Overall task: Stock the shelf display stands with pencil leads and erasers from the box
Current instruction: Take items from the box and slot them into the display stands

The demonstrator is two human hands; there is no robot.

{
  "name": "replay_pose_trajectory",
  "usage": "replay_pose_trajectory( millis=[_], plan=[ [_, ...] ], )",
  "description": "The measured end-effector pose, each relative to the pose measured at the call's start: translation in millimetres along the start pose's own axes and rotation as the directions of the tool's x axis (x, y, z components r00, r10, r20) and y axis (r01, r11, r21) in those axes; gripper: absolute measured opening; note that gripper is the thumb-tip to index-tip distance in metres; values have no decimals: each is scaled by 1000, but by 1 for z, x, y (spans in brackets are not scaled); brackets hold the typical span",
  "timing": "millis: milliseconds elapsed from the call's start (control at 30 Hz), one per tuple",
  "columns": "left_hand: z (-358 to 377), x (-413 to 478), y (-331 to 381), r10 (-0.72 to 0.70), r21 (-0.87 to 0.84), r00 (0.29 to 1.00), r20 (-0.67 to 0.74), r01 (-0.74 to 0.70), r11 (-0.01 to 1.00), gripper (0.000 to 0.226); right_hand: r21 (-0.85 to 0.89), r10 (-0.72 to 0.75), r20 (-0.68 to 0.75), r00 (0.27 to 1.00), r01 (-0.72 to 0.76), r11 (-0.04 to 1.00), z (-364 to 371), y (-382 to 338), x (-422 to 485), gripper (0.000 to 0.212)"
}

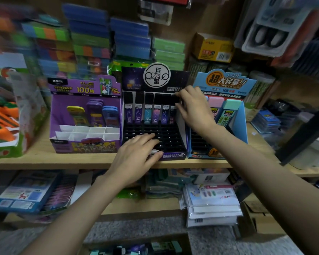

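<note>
Right hand (193, 107): pinches the 6th lead case (172, 115), back row, right end of black display stand (173, 150).
Left hand (136, 159): flat, fingers straight, bracing the stand's front lip at the shelf (44, 162) edge.
Risk: a tilted case could miss its slot and topple its neighbours.

head view looks down, close to shelf (44, 159).
</note>
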State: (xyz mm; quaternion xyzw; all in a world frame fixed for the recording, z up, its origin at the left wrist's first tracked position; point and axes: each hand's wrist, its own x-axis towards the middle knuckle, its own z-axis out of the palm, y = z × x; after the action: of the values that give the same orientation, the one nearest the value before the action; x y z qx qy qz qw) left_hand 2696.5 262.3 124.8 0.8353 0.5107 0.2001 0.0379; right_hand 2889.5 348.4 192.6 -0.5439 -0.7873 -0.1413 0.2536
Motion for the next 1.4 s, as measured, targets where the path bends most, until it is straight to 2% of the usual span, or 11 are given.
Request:
replay_pose_trajectory(
  millis=[100,200,300,400,600,733,867,1067,1167,1233,1400],
  plan=[
    [-12,1,4,4,-74,999,52,0,997,51,81,78,58,995,-82,993,-13,-4,-2,37],
    [-32,-9,8,-30,-161,999,-15,28,987,47,173,102,164,981,-131,976,-36,-10,-14,45],
    [-54,-34,6,-48,-232,996,-76,29,972,27,269,60,289,955,-141,953,-61,-23,-42,34],
    [-62,-67,0,-37,-295,998,42,47,954,14,317,-37,443,896,-118,941,-78,-43,-81,26],
    [6,-150,-20,-135,-245,885,445,266,933,11,360,-138,666,733,-154,920,-51,-82,-177,21],
    [72,-215,-34,-273,-246,798,537,457,855,13,285,-106,811,575,-231,930,2,-95,-251,20],
    [125,-267,-45,-356,-288,709,609,615,734,9,149,0,928,372,-373,916,63,-98,-325,17],
    [196,-322,-48,-472,-230,546,692,787,573,27,32,80,977,197,-510,860,132,-105,-423,11],
    [219,-339,-54,-463,-175,501,731,794,583,45,86,39,974,225,-520,850,153,-112,-453,41],
    [227,-349,-57,-441,-177,483,757,800,573,56,136,-13,959,282,-421,897,166,-117,-464,56],
    [234,-379,-61,-465,-126,536,705,739,662,63,113,-51,935,350,-159,981,187,-127,-475,67]
  ],
)
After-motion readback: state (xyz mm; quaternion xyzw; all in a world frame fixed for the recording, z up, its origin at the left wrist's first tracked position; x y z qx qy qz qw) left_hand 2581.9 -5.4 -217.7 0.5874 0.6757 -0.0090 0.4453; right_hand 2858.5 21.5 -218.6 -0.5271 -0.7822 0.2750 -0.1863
